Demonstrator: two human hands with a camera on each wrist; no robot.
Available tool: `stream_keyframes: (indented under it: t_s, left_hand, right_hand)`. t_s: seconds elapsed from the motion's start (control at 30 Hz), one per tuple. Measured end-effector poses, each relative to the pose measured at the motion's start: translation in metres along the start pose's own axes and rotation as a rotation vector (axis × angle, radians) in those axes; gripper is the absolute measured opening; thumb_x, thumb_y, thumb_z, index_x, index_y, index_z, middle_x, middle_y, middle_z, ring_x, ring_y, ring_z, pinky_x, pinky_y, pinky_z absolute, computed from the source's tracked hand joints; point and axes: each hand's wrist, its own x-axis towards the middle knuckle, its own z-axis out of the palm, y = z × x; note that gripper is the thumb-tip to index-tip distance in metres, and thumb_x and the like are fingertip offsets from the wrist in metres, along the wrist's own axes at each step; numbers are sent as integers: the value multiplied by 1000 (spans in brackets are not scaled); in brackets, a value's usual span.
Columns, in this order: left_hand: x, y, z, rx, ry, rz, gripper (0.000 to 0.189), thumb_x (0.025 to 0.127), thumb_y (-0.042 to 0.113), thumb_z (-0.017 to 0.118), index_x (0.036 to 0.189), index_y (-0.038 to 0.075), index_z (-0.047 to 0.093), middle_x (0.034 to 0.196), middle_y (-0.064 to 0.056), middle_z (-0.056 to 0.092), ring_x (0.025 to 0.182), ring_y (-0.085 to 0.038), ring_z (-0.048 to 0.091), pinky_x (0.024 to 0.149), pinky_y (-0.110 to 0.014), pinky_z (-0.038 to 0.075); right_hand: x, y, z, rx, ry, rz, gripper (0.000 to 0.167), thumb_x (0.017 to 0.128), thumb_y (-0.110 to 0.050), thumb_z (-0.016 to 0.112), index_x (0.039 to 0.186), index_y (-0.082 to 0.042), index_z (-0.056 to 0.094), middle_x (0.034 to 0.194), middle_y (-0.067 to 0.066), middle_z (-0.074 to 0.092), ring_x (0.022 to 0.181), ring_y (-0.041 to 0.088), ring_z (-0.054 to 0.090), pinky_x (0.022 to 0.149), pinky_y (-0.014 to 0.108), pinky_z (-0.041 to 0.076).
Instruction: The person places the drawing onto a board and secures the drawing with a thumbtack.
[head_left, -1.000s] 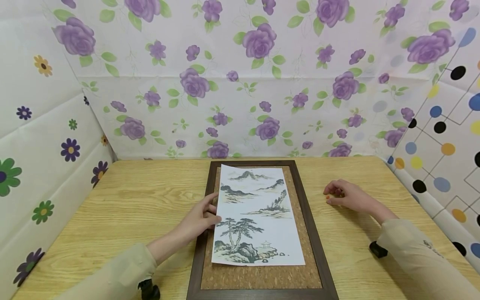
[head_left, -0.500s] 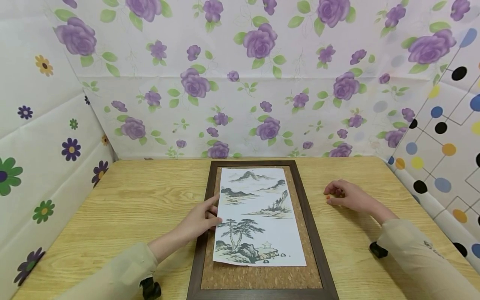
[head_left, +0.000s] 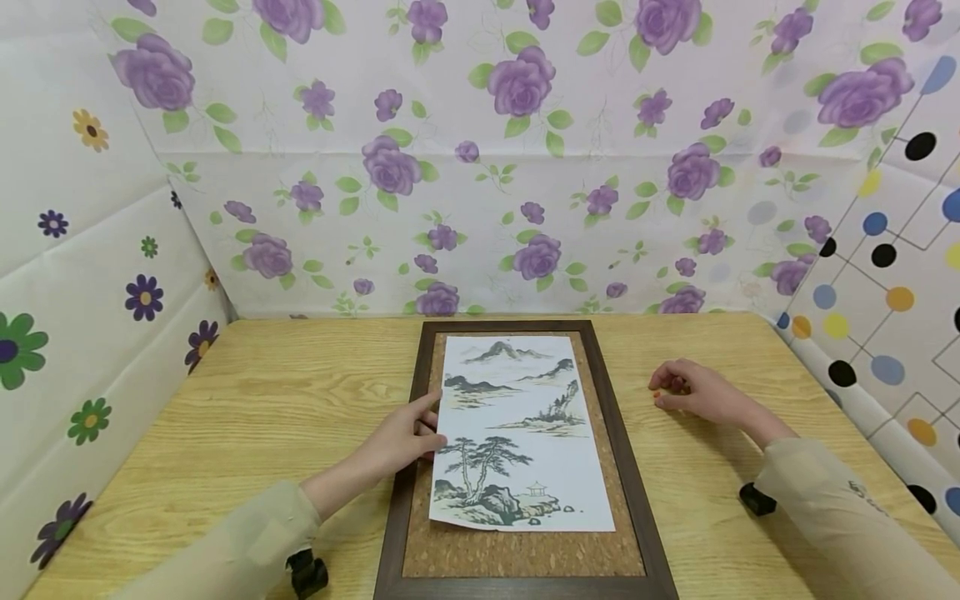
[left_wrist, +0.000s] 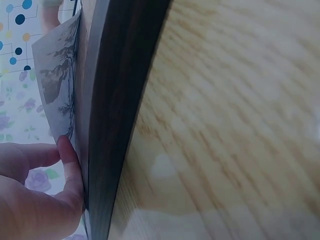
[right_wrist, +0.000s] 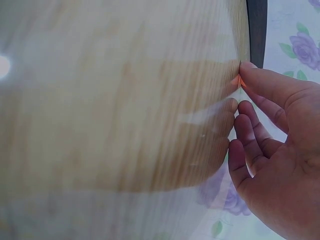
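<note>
A white paper print of an ink landscape (head_left: 555,479) lies over the cork board (head_left: 525,560), its lower left edge slightly curled up. My left hand (head_left: 403,437) pinches the sheet's left edge between thumb and fingers, above the frame's left side; in the left wrist view the thumb and a fingertip meet at the paper (left_wrist: 55,80). To the right of the board, my right hand (head_left: 705,393) rests low at the table, fingers curled. Its thumb and forefinger pinch a small orange piece (right_wrist: 241,81), mostly hidden by the fingertips.
A dark brown wooden frame (head_left: 628,467) surrounds the cork and stands on the wood-grain table (head_left: 300,392). Cloth walls with purple roses (head_left: 521,79), daisies and coloured dots enclose the table's back and sides.
The sheet has shifted slightly to the right with my left hand, and its raised upper left corner has come down flatter over the cork. The right hand keeps its place.
</note>
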Motion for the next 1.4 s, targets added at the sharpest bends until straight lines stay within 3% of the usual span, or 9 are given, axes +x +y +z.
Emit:
stream_keyframes:
  t_s: [0.27,0.87,1.4]
  left_hand:
    - [-1,3,0,1,-4,-6,73,91,3,65,154,-4,28,103,-14,55,78,-13,54,66,-27,54]
    - [2,3,-1,17,-1,-26,74,90,6,67,154,-2,29,107,-15,56,81,-14,56,71,-32,57]
    - [1,2,-1,43,5,-19,73,89,4,68,152,-4,32,101,-13,57,76,-13,58,65,-29,55]
  right_hand:
    - [-1,-2,-2,20,-13,-3,15,94,-22,68,105,-12,64,101,7,59,80,11,47,65,24,41]
    - [2,0,-1,34,-19,14,6,96,-19,65,98,-13,65,94,5,60,76,10,51,63,25,44]
    - [2,-1,1,35,-8,32,4,94,-17,67,93,-13,66,86,4,62,67,9,51,56,25,44]
